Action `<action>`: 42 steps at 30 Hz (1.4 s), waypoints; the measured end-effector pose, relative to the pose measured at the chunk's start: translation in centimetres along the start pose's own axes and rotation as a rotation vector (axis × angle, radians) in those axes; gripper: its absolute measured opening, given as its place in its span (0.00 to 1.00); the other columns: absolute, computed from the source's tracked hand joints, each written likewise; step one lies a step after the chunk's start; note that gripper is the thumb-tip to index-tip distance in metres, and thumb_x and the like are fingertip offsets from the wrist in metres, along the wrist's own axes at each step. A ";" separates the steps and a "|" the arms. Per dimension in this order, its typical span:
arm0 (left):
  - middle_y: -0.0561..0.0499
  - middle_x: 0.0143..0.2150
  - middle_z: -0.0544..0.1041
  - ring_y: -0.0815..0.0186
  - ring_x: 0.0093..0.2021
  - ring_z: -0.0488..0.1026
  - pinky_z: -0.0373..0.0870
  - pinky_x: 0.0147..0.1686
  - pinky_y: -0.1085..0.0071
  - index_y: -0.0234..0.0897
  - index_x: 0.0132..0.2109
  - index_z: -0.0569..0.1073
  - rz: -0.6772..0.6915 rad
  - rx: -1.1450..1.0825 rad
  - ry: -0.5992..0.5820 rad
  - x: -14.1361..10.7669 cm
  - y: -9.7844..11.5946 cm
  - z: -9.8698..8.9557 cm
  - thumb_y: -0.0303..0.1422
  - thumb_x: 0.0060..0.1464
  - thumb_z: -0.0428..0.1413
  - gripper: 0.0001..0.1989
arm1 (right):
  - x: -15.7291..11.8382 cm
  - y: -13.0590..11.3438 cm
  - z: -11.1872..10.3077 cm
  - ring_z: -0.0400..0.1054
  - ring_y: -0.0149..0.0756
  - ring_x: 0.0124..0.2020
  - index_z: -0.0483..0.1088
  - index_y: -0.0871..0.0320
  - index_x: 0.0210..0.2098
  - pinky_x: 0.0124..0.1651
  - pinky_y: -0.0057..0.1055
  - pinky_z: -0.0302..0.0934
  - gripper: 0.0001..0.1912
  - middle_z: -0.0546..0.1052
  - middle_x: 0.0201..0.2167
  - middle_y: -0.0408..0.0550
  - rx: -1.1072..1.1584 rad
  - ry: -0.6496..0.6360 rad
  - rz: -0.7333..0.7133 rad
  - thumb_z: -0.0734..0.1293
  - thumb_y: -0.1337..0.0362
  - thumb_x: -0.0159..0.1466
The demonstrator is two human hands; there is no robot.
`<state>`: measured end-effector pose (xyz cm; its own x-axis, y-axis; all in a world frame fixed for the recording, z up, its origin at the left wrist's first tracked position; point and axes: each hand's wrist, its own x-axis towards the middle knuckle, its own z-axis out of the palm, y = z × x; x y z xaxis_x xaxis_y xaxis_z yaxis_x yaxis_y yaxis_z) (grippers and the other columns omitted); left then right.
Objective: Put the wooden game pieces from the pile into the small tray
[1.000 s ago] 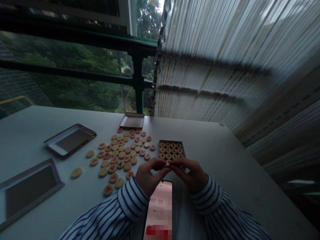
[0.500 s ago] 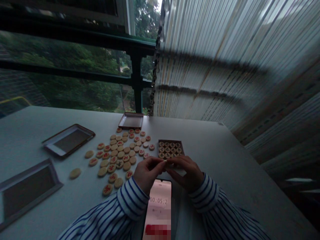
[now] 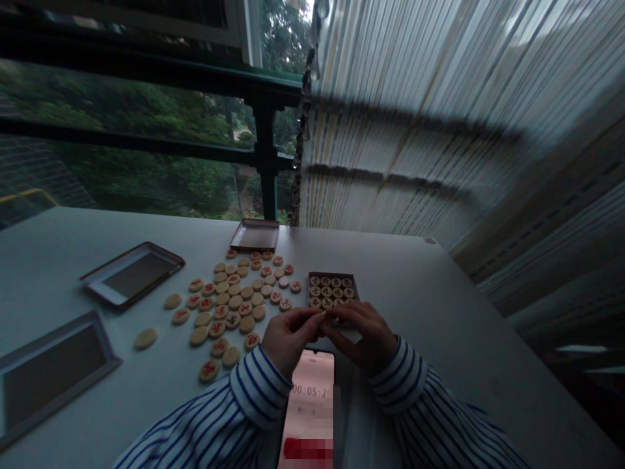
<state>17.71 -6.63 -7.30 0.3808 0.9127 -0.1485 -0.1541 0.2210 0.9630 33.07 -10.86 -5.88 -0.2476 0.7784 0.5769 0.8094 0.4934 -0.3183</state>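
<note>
My left hand (image 3: pixel 289 335) and my right hand (image 3: pixel 364 333) meet fingertip to fingertip, each in a pinch. Between them shows a sliver of a small pale Chinese chess piece (image 3: pixel 324 314), mostly hidden by the fingers. Just beyond the hands lies a shallow square box (image 3: pixel 355 284), with rows of black-marked pieces (image 3: pixel 336 293) standing face up in it; my right hand covers its near edge. Loose wooden pieces (image 3: pixel 235 302) are scattered left of the hands, some with red characters, many blank side up, one with a black character (image 3: pixel 233 320).
Below the hands a phone (image 3: pixel 312 374) displays a running timer. An open box part (image 3: pixel 254 247) sits at the back of the white table (image 3: pixel 439 312); two larger trays, one dark-rimmed (image 3: pixel 181 264) and one grey (image 3: pixel 105 332), lie left. A striped curtain (image 3: pixel 390 163) hangs behind.
Both hands stay nearly in place, with the fingers closing slightly more around the piece. The scattered pieces and boxes have not moved; the view has shifted a little.
</note>
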 end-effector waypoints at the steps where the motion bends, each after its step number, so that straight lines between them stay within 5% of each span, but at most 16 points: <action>1: 0.49 0.23 0.75 0.70 0.23 0.70 0.67 0.24 0.75 0.29 0.33 0.74 -0.003 -0.002 0.005 0.0 0.1 0.1 0.38 0.38 0.60 0.16 | 0.0 0.0 0.0 0.67 0.34 0.33 0.68 0.58 0.38 0.35 0.32 0.59 0.11 0.75 0.31 0.47 -0.006 -0.005 0.002 0.65 0.62 0.55; 14: 0.48 0.24 0.75 0.68 0.24 0.71 0.68 0.24 0.73 0.30 0.32 0.73 0.022 0.061 -0.004 0.0 -0.5 0.1 0.38 0.41 0.58 0.14 | 0.1 0.1 -0.1 0.67 0.32 0.34 0.68 0.57 0.36 0.36 0.31 0.56 0.08 0.75 0.32 0.46 -0.052 -0.022 0.017 0.63 0.62 0.56; 20: 0.49 0.29 0.76 0.66 0.30 0.73 0.70 0.30 0.72 0.34 0.34 0.73 0.248 0.413 0.118 0.2 -0.3 -0.7 0.37 0.45 0.54 0.11 | 0.2 0.9 -0.6 0.66 0.35 0.38 0.69 0.57 0.35 0.39 0.34 0.59 0.10 0.73 0.35 0.49 -0.071 0.028 0.079 0.65 0.63 0.53; 27: 0.49 0.31 0.75 0.69 0.27 0.72 0.71 0.26 0.74 0.34 0.34 0.72 0.444 0.675 0.199 0.4 -0.1 -1.4 0.36 0.47 0.52 0.10 | -0.5 3.3 -0.5 0.61 0.42 0.47 0.71 0.55 0.34 0.47 0.42 0.58 0.11 0.66 0.46 0.52 -0.100 0.017 0.164 0.67 0.61 0.51; 42: 0.48 0.31 0.74 0.68 0.30 0.72 0.70 0.26 0.74 0.35 0.35 0.71 0.478 0.795 0.165 0.3 -0.6 -1.1 0.32 0.48 0.50 0.08 | -1.3 5.2 0.5 0.53 0.47 0.54 0.72 0.55 0.32 0.51 0.48 0.54 0.09 0.65 0.49 0.53 -0.111 -0.018 0.181 0.67 0.60 0.51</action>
<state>16.92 -6.11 -8.19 0.2946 0.8967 0.3305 0.4299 -0.4332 0.7922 37.34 -9.12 -8.66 -0.1012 0.8577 0.5041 0.8949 0.2999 -0.3306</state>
